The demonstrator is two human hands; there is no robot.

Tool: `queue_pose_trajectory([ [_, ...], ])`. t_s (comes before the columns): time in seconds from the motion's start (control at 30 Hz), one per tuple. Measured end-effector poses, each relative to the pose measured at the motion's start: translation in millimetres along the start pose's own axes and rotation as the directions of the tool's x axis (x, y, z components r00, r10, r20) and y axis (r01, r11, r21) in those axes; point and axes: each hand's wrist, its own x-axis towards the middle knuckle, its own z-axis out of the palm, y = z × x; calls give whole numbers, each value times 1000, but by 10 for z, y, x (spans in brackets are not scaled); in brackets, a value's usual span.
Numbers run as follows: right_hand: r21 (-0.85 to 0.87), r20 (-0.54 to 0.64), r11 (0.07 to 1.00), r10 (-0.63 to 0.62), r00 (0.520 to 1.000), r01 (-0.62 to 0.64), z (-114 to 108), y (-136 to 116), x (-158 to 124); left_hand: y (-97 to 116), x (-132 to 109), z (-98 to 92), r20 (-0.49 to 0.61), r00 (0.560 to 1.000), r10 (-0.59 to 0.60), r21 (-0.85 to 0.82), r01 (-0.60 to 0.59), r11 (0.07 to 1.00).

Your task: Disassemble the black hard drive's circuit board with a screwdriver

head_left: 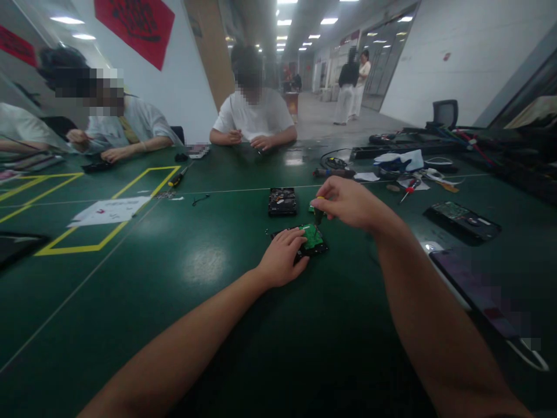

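Observation:
Under my left hand (282, 258) lies a black hard drive (321, 248) with a green circuit board (312, 235) on its upper face. The left fingers are curved over the board's left side, and the thumb sits at the near edge. My right hand (348, 200) is closed round the handle of a small dark screwdriver (319, 215) with some yellow at its top. The screwdriver points down at the board's right part; the tip is too small to make out. Just beyond stands another black hard drive (282, 201), apart from both hands. Part of a small green board (311, 207) shows behind the screwdriver.
To the right lie a black device with a circuit board (463, 220), a phone (474, 284), a red screwdriver (410, 188), gloves (399, 161) and cables. Leftward are a paper sheet (111, 210) and a yellow-black screwdriver (177, 178). Several people sit across the green table (209, 325).

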Motion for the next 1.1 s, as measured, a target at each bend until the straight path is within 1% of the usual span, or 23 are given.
queue_pose_trajectory([
  [0.1, 65, 20, 997, -44, 999, 43, -4, -8, -13, 3, -2, 2, 3, 1000, -2, 8, 2, 1000],
  [0.2, 111, 54, 993, -52, 997, 46, -5, -8, -11, 7, 1, -2, 10, 1000, -10, 14, 10, 1000],
  [0.4, 107, 125, 994, -32, 992, 19, -9, -18, 2, 14, 8, -7, 14, 1000, -13, 9, 13, 1000],
  [0.57, 134, 120, 991, -38, 992, 21, -6, -81, -22, 16, 10, -9, 17, 1000, -14, 3, 14, 1000],
  [0.73, 148, 143, 988, -65, 988, 44, -19, -72, -25, 8, 9, -1, 15, 1000, -13, -2, 13, 1000],
  [0.9, 164, 108, 985, -76, 991, 58, -25, -35, -19, -5, 6, 10, 16, 1000, -11, 0, 11, 1000],
  [1.1, 67, 50, 996, -56, 997, 52, -1, -15, 0, -1, 6, -1, 24, 1000, -15, -3, 15, 1000],
])
